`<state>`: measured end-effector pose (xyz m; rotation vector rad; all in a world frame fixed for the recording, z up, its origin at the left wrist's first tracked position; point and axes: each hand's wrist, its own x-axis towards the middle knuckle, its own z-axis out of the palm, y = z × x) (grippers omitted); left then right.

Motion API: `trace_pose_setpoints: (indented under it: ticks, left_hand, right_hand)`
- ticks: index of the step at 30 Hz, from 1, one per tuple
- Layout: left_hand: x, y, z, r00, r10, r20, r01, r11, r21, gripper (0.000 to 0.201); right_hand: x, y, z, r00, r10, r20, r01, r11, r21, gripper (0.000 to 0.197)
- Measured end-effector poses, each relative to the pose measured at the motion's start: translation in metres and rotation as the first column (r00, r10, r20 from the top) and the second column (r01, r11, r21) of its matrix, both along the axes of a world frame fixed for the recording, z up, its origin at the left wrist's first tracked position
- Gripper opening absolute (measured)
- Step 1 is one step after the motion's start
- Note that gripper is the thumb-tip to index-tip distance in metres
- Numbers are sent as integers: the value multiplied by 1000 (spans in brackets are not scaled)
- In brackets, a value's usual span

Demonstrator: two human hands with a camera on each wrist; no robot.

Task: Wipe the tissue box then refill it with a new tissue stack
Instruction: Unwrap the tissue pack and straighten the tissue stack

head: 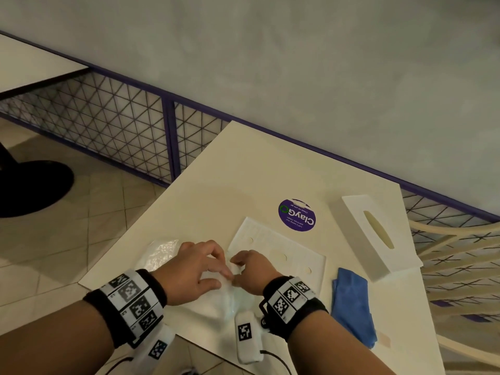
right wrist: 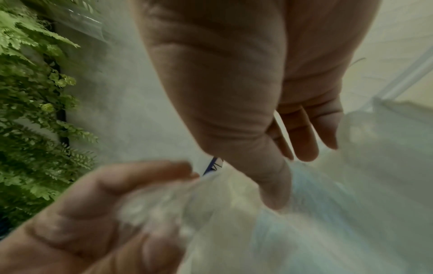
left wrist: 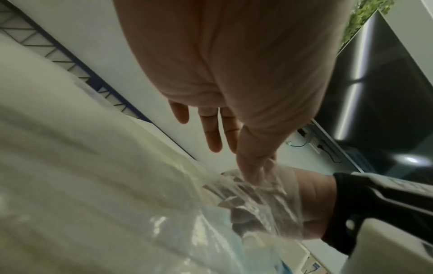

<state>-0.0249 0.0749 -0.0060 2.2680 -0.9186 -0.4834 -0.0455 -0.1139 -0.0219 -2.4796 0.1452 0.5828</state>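
Note:
A new tissue stack (head: 226, 297) in a clear plastic wrapper lies at the table's near edge under both hands. My left hand (head: 224, 278) pinches the wrapper's top from the left, and my right hand (head: 236, 270) pinches it from the right, fingertips almost meeting. In the left wrist view the left hand (left wrist: 236, 161) has its thumb on crinkled wrapper (left wrist: 253, 196) beside the stack (left wrist: 93, 185). The right wrist view shows the right hand (right wrist: 288, 178) with its thumb on the wrapper (right wrist: 222, 213). The white tissue box cover (head: 378, 234) with its oval slot lies at the right, its flat base plate (head: 292, 255) beside it.
A blue cloth (head: 351, 301) lies near the front right of the white table (head: 243, 171). A purple round sticker (head: 297, 215) is on the tabletop. A piece of clear plastic (head: 159, 253) lies left of my hands. A cream chair (head: 460, 266) stands to the right.

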Motion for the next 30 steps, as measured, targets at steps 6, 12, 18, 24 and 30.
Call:
trace_pose_setpoints:
  ticks: [6, 12, 18, 24, 30]
  left_hand:
    - [15, 33, -11, 951, 298, 79, -292, 954, -74, 49]
    - [27, 70, -33, 730, 677, 91, -683, 726, 81, 49]
    - [32, 79, -46, 610, 765, -204, -766, 636, 94, 39]
    - [30, 79, -52, 550, 808, -211, -808, 579, 112, 29]
    - [31, 83, -59, 432, 889, -150, -879, 452, 152, 28]
  right_hand:
    - [-2, 2, -4, 991, -135, 26, 130, 983, 131, 42]
    - [-2, 5, -8, 948, -280, -154, 314, 903, 294, 38]
    - [0, 11, -6, 874, -348, -339, 446, 852, 276, 51]
    - [4, 11, -12, 871, -415, -263, 485, 812, 323, 35]
    - [10, 15, -18, 934, -354, 49, 329, 905, 270, 24]
